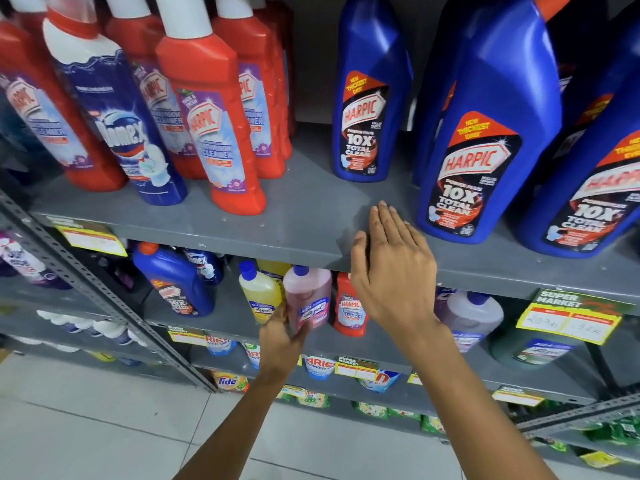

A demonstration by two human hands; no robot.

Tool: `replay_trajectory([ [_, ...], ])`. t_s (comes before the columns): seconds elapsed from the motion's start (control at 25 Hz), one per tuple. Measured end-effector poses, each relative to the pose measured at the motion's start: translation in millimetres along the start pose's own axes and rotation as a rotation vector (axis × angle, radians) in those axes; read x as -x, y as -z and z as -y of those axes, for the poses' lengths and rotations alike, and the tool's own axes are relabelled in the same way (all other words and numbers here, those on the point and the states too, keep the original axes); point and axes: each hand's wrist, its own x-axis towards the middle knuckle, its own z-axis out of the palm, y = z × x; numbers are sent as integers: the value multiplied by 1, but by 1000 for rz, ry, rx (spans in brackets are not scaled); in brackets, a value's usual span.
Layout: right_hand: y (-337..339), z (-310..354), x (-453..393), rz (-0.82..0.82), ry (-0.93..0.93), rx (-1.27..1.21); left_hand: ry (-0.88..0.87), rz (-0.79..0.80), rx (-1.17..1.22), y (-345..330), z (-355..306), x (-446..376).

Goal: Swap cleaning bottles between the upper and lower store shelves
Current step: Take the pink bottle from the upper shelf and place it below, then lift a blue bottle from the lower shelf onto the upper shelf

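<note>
My left hand [282, 336] is wrapped around the lower part of a pink Lizol bottle [308, 296] with a blue cap, on the lower shelf [367, 344]. A yellow Lizol bottle [259, 292] stands just left of it and a small red Harpic bottle [349, 306] just right. My right hand [391, 268] is empty, fingers together and flat, hovering at the front edge of the upper shelf [304, 216], over a bare gap. Blue Harpic bottles [367, 98] [485, 143] stand behind and right of that gap; red Harpic bottles [214, 126] and a Domex bottle [128, 126] stand left.
A blue Harpic bottle [176, 282] and a Domex bottle sit at the lower shelf's left. A large purple bottle [474, 317] is at its right. Yellow price tags [568, 320] hang on shelf edges. Detergent packs [228, 381] fill lower shelves. A slotted metal upright [104, 292] runs diagonally left.
</note>
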Motion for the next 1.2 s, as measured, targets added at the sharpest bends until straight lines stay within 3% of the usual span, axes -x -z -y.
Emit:
replay_trajectory([
  [0.16,-6,34,56,-160,107,-528,92,14,-12,53,35,23],
  [0.32,-72,103,124,210,195,-754,254,-126,-39,148,91,5],
  [0.44,-164,146,137,442,64,-677,348,-224,1,206,126,-37],
  [0.56,-254,175,135,571,-6,-540,338,-145,61,233,129,-87],
  [0.72,-333,189,131,664,-6,-358,189,21,46,249,166,-146],
  [0.96,-364,190,147,575,104,-88,163,104,156,247,174,-163],
  [1.2,-362,187,147,639,91,-166,183,36,243,246,173,-137],
])
